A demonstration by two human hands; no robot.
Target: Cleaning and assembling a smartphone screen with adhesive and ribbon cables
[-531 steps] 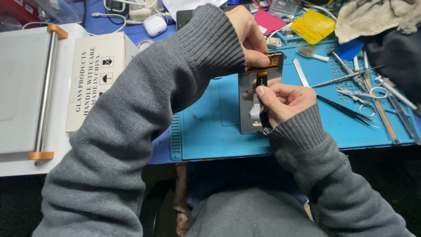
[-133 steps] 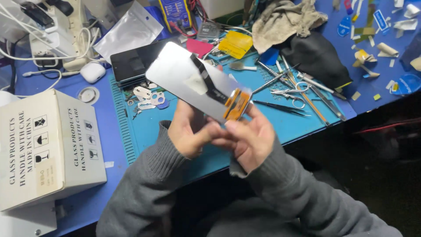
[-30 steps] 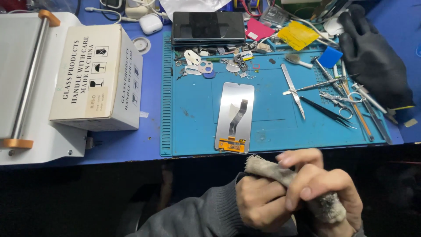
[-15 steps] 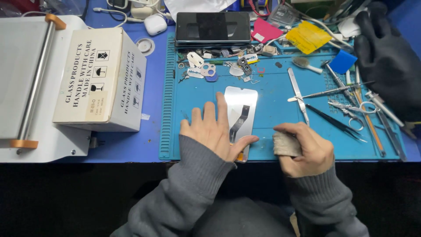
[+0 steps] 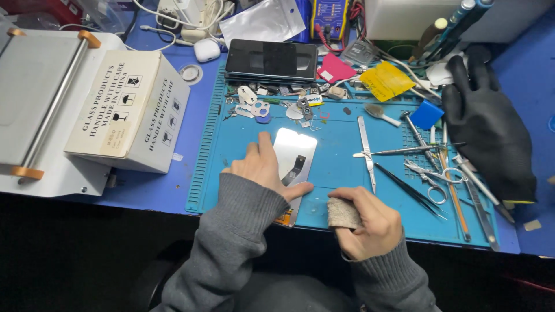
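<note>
A phone screen panel (image 5: 295, 151) with a dark flex cable lies back side up on the blue work mat (image 5: 341, 173). My left hand (image 5: 263, 170) rests flat on its left side, thumb across its lower part, fingers spread. My right hand (image 5: 365, 222) is closed around a small grey-brown cloth pad (image 5: 342, 212), which sits on the mat just right of the panel's lower end.
A white cardboard box (image 5: 124, 110) and a grey laminating machine (image 5: 34, 104) stand at the left. A dark phone (image 5: 270, 59) lies at the mat's far edge above small parts. Tweezers, scissors and picks (image 5: 428, 170) lie to the right beside a black glove (image 5: 491, 130).
The view has shifted slightly. My left hand stays pressed on the panel. My right hand with the cloth pad remains beside the panel's lower end.
</note>
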